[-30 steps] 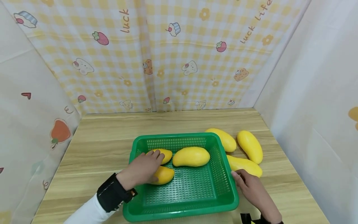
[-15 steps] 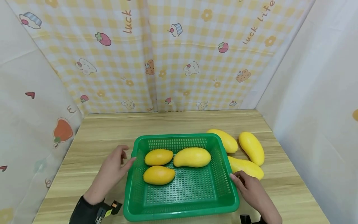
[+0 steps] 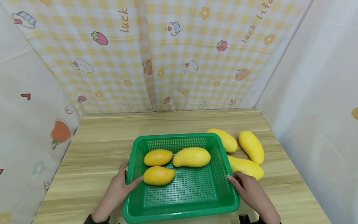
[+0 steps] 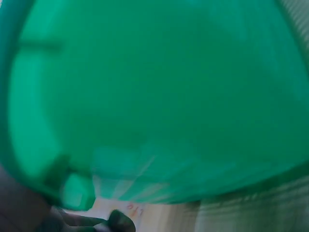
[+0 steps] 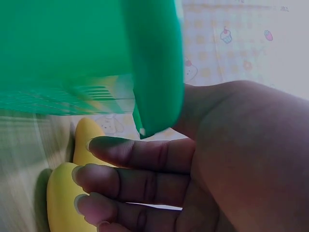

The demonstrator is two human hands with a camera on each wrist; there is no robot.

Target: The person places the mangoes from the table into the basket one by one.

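Observation:
A green plastic basket (image 3: 181, 214) stands at the front of the table, with two smaller orange-yellow mangoes (image 3: 158, 175) on its left side and a larger yellow mango (image 3: 191, 157) beside them. My left hand (image 3: 116, 191) holds the left rim, thumb over the edge and fingers outside; green wall fills most of the left wrist view. On the opposite side my right hand (image 3: 251, 191) holds the right rim, its thumb over the top. In the right wrist view the fingers (image 5: 145, 154) extend outside, below the rim.
Right of the basket lie three more yellow mangoes (image 3: 251, 147), one close by my right hand. The wooden table (image 3: 103, 133) is bounded by a checked curtain (image 3: 173, 62) behind and pale cloth walls on both sides.
My left hand has let go of a small mango in the basket, withdrawn to the left, then come to the basket's left rim. My right hand stays at the right rim.

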